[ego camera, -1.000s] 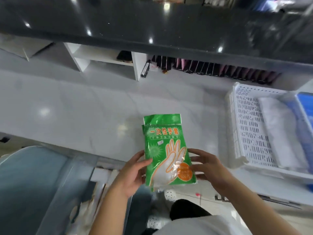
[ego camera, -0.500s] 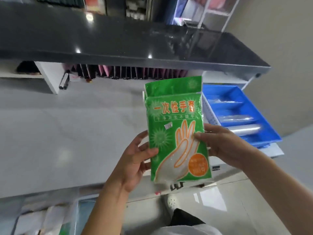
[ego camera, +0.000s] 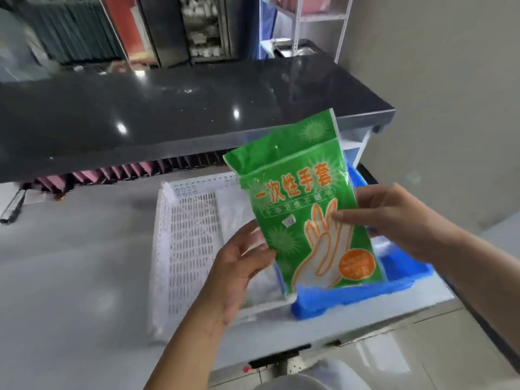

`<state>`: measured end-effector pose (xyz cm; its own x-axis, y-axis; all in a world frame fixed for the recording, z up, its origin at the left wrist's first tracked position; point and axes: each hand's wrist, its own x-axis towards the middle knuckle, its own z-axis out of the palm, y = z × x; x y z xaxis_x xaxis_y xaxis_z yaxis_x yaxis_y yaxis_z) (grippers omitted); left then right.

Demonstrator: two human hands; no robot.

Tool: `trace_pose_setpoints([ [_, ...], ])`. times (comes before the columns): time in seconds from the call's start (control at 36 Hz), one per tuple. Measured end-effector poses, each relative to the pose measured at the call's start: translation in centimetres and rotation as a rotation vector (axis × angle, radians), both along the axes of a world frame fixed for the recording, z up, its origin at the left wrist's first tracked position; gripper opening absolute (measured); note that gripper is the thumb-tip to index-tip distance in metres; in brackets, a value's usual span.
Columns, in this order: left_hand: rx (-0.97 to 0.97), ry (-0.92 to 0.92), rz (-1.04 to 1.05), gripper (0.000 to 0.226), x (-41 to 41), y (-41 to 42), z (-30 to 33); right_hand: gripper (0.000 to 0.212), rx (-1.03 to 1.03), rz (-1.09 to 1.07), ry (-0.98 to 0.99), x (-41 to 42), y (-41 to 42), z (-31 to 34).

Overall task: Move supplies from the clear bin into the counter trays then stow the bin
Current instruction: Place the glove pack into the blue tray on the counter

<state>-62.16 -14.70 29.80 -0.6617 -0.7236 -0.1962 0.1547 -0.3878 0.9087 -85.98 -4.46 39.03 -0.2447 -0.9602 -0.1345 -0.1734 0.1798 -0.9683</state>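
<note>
A person's two hands hold one supply item above the counter trays, mid-transfer. Beyond and to the left of the left fingers, the white perforated tray [ego camera: 185, 243] lies on the grey counter [ego camera: 70, 263], with pale wrapped items dimly visible inside it. The left hand [ego camera: 239, 271] supports the green glove packet [ego camera: 306, 209] at its lower left edge, fingers loosely spread and curled behind the packet, thumb at its front. The packet is upright, tilted slightly, and hangs clear of both trays. Its orange heading reads 一次性手套 (disposable gloves); the smaller line beneath, a small white sticker and the orange roundel at lower right are too blurred to read; a hand outline is printed on the front. The right hand [ego camera: 399, 220] pinches the packet's right edge, thumb in front, fingers behind. Beneath the right fingers sits the blue tray [ego camera: 351, 299]. Judged from this view, the packet is not yet placed; the clear bin is out of view, so what remains in it, and its stowing, cannot be assessed.
</note>
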Motion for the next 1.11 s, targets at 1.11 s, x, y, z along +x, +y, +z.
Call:
trace_pose_setpoints([
  [1.11,-0.187,-0.651,0.179,0.063,-8.0,-0.3,-4.4,0.042,0.240,0.328,1.501,-11.1,-15.7,-8.7],
])
